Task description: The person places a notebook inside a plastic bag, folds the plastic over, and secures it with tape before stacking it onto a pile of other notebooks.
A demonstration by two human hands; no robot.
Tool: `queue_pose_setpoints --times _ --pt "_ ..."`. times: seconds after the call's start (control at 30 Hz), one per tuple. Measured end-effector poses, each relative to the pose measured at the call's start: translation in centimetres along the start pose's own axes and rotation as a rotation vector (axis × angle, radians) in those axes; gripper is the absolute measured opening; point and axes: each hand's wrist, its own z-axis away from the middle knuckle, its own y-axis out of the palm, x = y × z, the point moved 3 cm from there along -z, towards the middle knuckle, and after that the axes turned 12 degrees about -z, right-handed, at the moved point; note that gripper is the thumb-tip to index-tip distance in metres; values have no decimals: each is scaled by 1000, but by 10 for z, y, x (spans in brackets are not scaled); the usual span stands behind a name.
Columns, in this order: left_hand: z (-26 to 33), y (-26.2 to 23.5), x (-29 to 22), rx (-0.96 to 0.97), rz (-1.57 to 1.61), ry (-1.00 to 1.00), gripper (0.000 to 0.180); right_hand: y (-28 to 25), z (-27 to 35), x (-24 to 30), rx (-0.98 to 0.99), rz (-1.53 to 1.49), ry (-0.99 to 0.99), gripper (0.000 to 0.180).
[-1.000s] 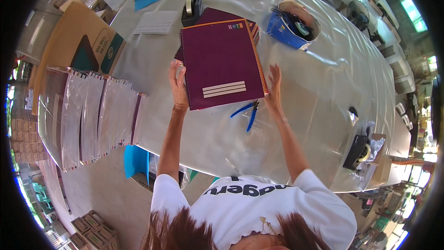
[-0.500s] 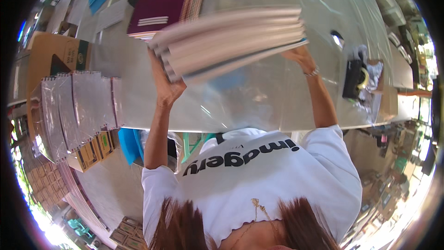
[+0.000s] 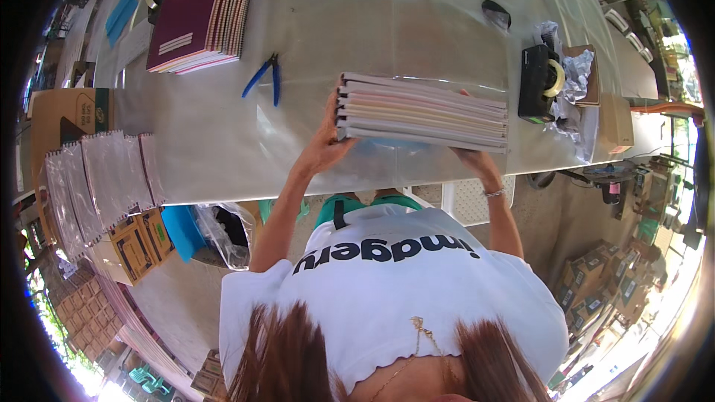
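Observation:
Between my two hands is a thick stack of spiral-bound notebooks [image 3: 424,113], its page edges facing me and its dark coils at the left end. My left hand [image 3: 328,145] is closed round the coil end. My right hand [image 3: 477,164] grips the near right side, with a fingertip showing over the far edge. Whether the stack rests on the table or hangs just above it, I cannot tell. Further left sits a pile of maroon spiral notebooks [image 3: 190,18]. Blue-handled pliers [image 3: 264,80] lie spread on the table between that pile and my left hand.
Clear plastic covers the table [image 3: 216,141]. On the right stand a black tape dispenser [image 3: 536,85] and crumpled plastic wrap [image 3: 577,74]. A dark oval object [image 3: 495,15] lies farther back. Plastic-wrapped notebooks [image 3: 104,179] and a cardboard box [image 3: 71,115] flank the left edge.
Both hands have carried the stack rightward, away from the maroon pile, and turned it more level. The pliers have come into sight. The whole view has shifted too.

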Motion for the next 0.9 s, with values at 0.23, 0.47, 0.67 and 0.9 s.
queue_pose_setpoints --times 0.23,0.47,0.67,0.9 --pt "0 1 -22 -48 -274 28 66 -2 3 -10 132 -118 146 29" --pt "12 1 -8 -78 -202 42 69 -5 0 0 297 187 -221 30" --pt "2 4 -13 -190 -119 92 76 -13 -11 -24 140 20 62 48" --pt "-51 -11 -36 -108 45 -156 103 -12 -59 11 178 -300 243 83"
